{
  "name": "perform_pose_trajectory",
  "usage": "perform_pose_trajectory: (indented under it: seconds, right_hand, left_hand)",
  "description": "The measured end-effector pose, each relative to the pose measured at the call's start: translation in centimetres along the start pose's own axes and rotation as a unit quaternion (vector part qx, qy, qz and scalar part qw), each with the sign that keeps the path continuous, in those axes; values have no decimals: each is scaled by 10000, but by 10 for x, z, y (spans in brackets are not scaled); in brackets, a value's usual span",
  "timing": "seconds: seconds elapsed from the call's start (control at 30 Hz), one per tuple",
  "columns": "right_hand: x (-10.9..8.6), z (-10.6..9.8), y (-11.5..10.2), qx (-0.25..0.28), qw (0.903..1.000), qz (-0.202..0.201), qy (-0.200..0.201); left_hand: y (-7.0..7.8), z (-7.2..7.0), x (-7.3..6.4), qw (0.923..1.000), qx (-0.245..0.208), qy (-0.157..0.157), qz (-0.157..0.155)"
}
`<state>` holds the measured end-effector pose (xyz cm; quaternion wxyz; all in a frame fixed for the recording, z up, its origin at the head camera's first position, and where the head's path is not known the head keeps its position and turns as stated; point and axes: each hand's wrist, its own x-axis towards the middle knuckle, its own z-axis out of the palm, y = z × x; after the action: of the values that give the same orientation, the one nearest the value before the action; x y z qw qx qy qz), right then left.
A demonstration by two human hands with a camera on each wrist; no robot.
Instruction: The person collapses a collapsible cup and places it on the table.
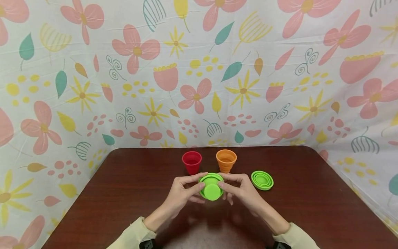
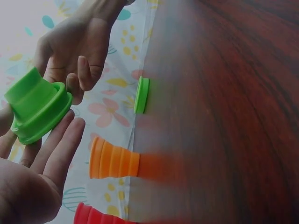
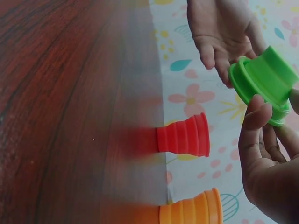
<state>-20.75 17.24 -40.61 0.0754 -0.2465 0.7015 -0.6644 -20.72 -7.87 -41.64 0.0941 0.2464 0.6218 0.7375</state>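
Observation:
A green collapsible cup [image 1: 212,192] is held up above the table between both hands, its base facing the head camera. Part of its wall is pushed out and the rest stays folded into the wide rim, as the side view of the green cup [image 2: 35,109] shows. My left hand [image 1: 184,189] grips its left side, thumb on the near face and fingers behind. On the opposite side, my right hand [image 1: 243,190] pinches the rim between thumb and fingers, with its lower fingers loosely bent below. Just beyond the hands stand a red cup [image 1: 191,162] and an orange cup [image 1: 226,160], both upright and extended.
Right of the hands, a second green cup [image 1: 262,180] lies folded flat in rings. Everything stands on a dark brown wooden table [image 1: 130,193]. Behind its far edge hangs a white cloth [image 1: 205,128] printed with flowers and leaves.

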Motion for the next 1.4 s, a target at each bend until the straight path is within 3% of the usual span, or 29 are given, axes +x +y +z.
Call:
perform_pose_trajectory:
  seconds: [0.2, 0.93, 1.23, 1.4]
  right_hand:
    - [1, 0, 0, -45, 9999, 78, 138]
    - [2, 3, 2, -52, 9994, -282, 184]
    - [1, 0, 3, 414, 9984, -296, -251]
    - [1, 0, 5, 495, 9974, -449, -261]
  left_hand:
    - [0, 1, 1, 9999, 6, 81, 97]
    - [-1, 2, 2, 9990, 180, 179, 363]
    - [0, 3, 2, 9974, 366, 443, 441]
    - [-1, 4, 2, 9964, 435, 486, 543]
